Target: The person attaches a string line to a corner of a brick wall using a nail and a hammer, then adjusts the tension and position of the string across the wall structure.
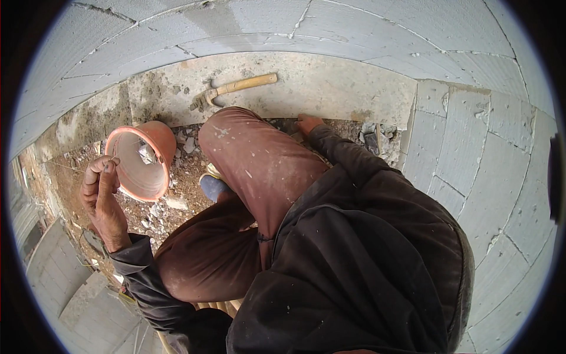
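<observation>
The person's left hand (pixel 105 203) was raised at the left of the frame, in front of the near rim of an orange bucket (pixel 167 137), with its thumb and fingertips drawn narrowly together; a thin line (pixel 66 166) ran in toward it from the left, but whether the fingers held that line could not be told. The bucket sat in the left part of the frame, its mouth toward the lower left, with a whitish piece (pixel 146 154) showing inside; it was unclear whether it stood upright or tilted. The right hand (pixel 308 124) was near the upper middle, partly hidden past the knee, low beside the edge of a pale concrete strip (pixel 348 82); its grip could not be made out. On that strip, above the knee, lay a hammer (pixel 244 83) with a wooden handle, its head toward the left. Broken rubble (pixel 187 141) covered the ground between bucket and knee, and a blue-toed shoe (pixel 212 187) showed near the centre. Grey block walls (pixel 377 29) curved across the top and right.
</observation>
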`<control>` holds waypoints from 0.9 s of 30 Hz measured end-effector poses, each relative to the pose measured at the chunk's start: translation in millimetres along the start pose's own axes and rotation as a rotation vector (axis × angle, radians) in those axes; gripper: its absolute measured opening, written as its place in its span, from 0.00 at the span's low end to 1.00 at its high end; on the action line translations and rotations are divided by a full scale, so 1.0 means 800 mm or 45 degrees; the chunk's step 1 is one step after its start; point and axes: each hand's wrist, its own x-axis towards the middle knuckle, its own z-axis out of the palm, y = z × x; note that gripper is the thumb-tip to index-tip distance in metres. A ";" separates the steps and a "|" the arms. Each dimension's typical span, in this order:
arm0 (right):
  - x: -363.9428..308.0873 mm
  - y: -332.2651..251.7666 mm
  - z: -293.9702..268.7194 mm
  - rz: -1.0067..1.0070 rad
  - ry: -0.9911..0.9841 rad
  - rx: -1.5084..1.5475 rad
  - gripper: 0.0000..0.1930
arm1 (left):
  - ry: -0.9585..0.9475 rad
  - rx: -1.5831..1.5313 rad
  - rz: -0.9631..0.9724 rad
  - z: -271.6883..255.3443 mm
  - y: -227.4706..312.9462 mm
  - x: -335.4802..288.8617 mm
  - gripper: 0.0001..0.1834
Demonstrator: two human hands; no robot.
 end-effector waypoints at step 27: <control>-0.014 0.014 0.012 0.032 -0.079 -0.164 0.11 | -0.058 -0.030 -0.015 0.006 -0.002 0.013 0.07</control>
